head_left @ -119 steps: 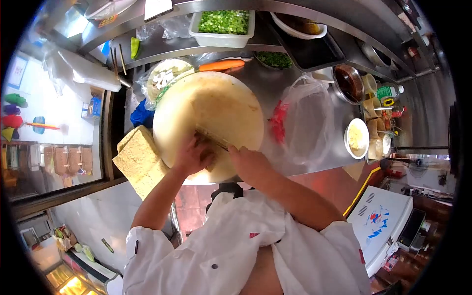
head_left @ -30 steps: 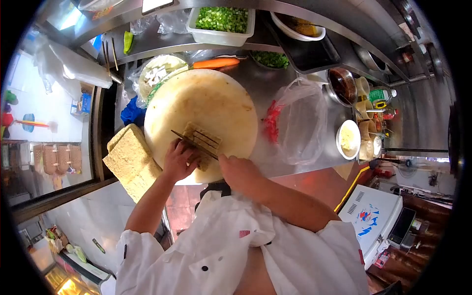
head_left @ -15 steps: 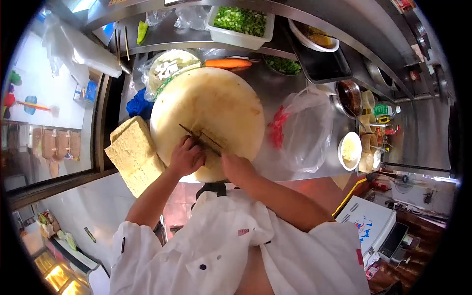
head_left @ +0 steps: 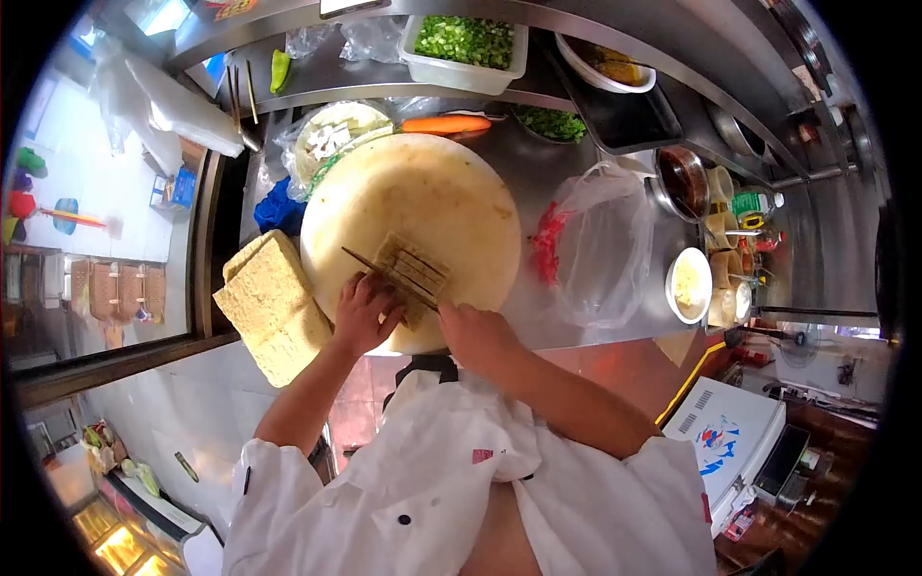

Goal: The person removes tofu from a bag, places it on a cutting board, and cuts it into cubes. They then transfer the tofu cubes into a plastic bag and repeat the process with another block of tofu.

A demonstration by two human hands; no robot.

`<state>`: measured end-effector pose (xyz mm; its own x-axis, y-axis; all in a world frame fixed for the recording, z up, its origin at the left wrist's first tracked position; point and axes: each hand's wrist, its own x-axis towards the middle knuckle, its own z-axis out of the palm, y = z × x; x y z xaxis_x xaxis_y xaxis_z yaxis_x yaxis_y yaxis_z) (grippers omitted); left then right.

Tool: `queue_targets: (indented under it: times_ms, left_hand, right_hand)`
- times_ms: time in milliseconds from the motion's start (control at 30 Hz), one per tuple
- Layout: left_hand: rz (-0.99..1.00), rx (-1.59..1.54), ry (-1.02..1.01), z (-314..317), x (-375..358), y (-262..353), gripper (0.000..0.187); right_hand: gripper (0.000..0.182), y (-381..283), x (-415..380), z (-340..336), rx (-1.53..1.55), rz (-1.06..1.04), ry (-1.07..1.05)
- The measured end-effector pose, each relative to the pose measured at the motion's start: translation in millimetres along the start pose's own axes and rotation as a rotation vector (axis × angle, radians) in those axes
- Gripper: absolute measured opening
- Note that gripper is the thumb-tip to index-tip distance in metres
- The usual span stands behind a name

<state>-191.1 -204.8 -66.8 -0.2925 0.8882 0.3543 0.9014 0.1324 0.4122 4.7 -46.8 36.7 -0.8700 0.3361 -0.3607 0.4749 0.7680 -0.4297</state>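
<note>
On a round, pale chopping board (head_left: 413, 173) lies a tan, porous slab (head_left: 423, 264), with parallel cuts across its far part. My right hand (head_left: 475, 336) is closed round the handle of a knife, at the near right of the slab. The knife blade (head_left: 357, 257) is seen nearly edge-on and runs diagonally across the slab towards the far left. My left hand (head_left: 363, 312) presses on the slab's near left part with curled fingers, close beside the blade. Left of the board is a stack of larger tan slabs (head_left: 269, 312), overlapping its edge.
Behind the board lie a carrot (head_left: 445, 125) and a bowl of white pieces (head_left: 327, 139) in plastic. To the right are a clear plastic bag (head_left: 605, 254), a white bowl (head_left: 689, 285) and a pan of dark sauce (head_left: 680, 182). A shelf holds chopped green onion (head_left: 466, 43).
The cut strips at the slab's far side have spread and show more of their top. The knife blade sits slightly further left on the board. The whole view has shifted a little.
</note>
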Motion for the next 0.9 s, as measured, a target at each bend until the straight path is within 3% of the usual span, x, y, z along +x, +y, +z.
queue_targets:
  times_ms: [300, 367, 500, 600, 667, 767, 900]
  left_hand:
    - [-0.008, -0.085, -0.001, 6.4, 4.2, -2.5, 0.024]
    - [-0.019, -0.13, -0.034, 10.6, 4.9, -6.0, 0.023]
    - [-0.004, -0.146, -0.007, 14.9, 6.5, -6.1, 0.02]
    - [-0.011, -0.145, 0.004, 13.2, 4.1, -6.8, 0.019]
    - [-0.018, -0.135, 0.03, 15.4, 6.7, -9.3, 0.019]
    - [-0.02, -0.182, 0.043, 19.3, -1.2, -10.9, 0.02]
    - [-0.02, -0.131, -0.018, 23.4, -5.9, -15.1, 0.024]
  right_hand:
    - [0.029, -2.5, -3.8, -1.8, 0.028, 0.06, -0.11]
    - [0.027, -0.2, 3.9, 1.9, 0.034, -0.057, -0.023]
    - [0.023, -4.9, 51.4, 36.5, 0.046, -0.087, 0.001]
    - [0.024, -12.8, 52.9, 37.3, 0.051, 0.05, -0.131]
    - [0.02, 6.7, 29.8, 47.9, 0.115, 0.0, 0.03]
    - [0.026, 16.7, 21.2, 62.0, -0.006, -0.02, 0.081]
    - [0.03, 15.6, 44.5, 73.2, -0.03, 0.011, 0.006]
